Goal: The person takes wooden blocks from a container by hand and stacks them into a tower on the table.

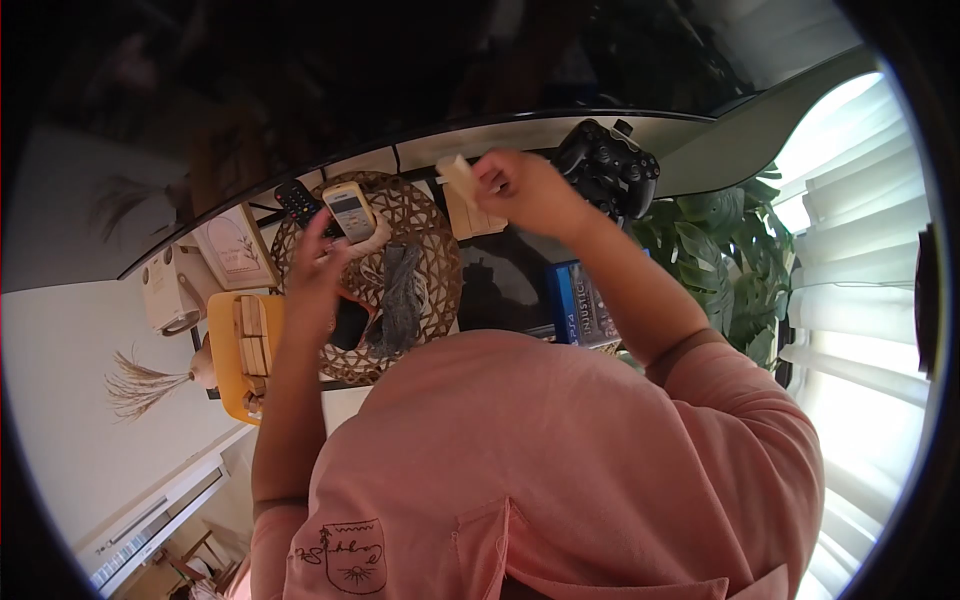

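My right hand is closed on a pale wooden block, slightly blurred, with its fingers pinching one end. Below it lie more pale wooden blocks, side by side on the dark surface. My left hand is over the left side of a round woven tray, fingers apart and somewhat blurred. Close to its fingertips is a white remote with a small screen; I see no grip on it. A black remote lies just beyond. Grey cloth-like material rests on the tray.
A yellow container with wooden pieces stands at the left. Black game controllers sit behind my right forearm, a blue PS4 game case nearer my body. A large dark screen spans the back; a leafy plant is on the right.
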A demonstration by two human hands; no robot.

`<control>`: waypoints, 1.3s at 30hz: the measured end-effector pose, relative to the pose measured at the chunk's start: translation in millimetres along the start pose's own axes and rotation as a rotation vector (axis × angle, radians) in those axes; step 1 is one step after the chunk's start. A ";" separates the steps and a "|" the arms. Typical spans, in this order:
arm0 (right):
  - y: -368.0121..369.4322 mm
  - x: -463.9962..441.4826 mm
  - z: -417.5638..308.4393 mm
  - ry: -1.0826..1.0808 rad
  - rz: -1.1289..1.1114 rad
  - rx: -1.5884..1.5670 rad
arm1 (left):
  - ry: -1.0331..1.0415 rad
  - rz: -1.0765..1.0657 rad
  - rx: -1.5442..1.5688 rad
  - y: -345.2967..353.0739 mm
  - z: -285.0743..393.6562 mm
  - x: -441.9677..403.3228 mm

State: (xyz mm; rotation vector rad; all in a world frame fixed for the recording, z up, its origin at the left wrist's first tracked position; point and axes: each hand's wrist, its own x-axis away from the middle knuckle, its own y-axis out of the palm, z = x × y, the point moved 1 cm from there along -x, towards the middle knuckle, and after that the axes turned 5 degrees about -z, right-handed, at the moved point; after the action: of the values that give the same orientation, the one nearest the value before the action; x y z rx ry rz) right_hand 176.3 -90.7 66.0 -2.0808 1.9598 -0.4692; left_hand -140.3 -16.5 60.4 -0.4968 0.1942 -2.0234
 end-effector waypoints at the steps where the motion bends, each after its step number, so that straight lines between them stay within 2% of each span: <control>1: -7.8 -0.6 1.1 -0.003 0.070 0.080 | 0.067 0.079 -0.087 -31.6 -25.7 -3.7; 3: -18.6 -1.4 1.5 0.017 0.039 0.161 | 0.051 0.320 -0.357 -92.0 -58.4 4.4; 6: -20.9 -5.5 6.6 -0.012 -0.007 0.326 | 0.022 0.413 -0.322 -171.4 -132.6 14.8; 8: -17.2 -10.8 10.7 -0.067 -0.026 0.412 | -0.292 0.316 -0.430 -204.5 -179.6 22.6; 9: -14.5 -13.1 12.6 -0.059 -0.045 0.484 | -0.295 0.319 -0.426 -201.7 -183.4 31.2; 11: -10.2 -17.0 21.1 -0.052 -0.068 0.559 | -0.237 0.292 -0.706 -193.9 -190.2 43.4; 12: -8.4 -19.0 27.3 -0.124 -0.042 0.529 | -0.240 0.296 -0.700 -191.8 -199.7 44.2; 14: -5.9 -22.0 32.9 -0.200 -0.024 0.498 | -0.195 0.274 -0.930 -188.4 -221.3 45.5; 21: -4.6 -24.7 43.3 -0.230 0.009 0.465 | -0.380 0.306 -0.803 -183.2 -224.8 35.3; 24: -3.4 -24.5 45.4 -0.204 0.000 0.435 | -0.366 0.319 -0.869 -192.1 -242.4 29.2; 27: -4.5 -22.8 45.0 -0.241 -0.010 0.455 | -0.440 0.375 -0.956 -197.6 -257.2 26.9; 29: -1.9 -21.2 41.0 -0.299 -0.031 0.482 | -0.367 0.332 -0.932 -196.1 -254.7 28.3; 31: -0.9 -15.3 31.2 -0.327 0.148 0.549 | -0.390 0.297 -0.866 -190.8 -239.4 32.6; 32: -1.2 -11.9 26.8 -0.290 0.157 0.544 | -0.388 0.314 -0.893 -188.2 -230.5 33.9; 37: 13.6 4.3 -5.0 -0.271 0.149 0.494 | -0.375 0.349 -0.857 -199.6 -224.7 35.4; 39: 23.9 10.2 -17.1 -0.272 0.075 0.396 | -0.357 0.321 -0.870 -203.4 -223.1 33.4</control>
State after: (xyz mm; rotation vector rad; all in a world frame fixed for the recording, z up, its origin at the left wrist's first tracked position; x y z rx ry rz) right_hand 148.1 -101.7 73.0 -1.7182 1.6283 -0.4836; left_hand -412.6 37.2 -63.0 -1.2608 0.8858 -1.4288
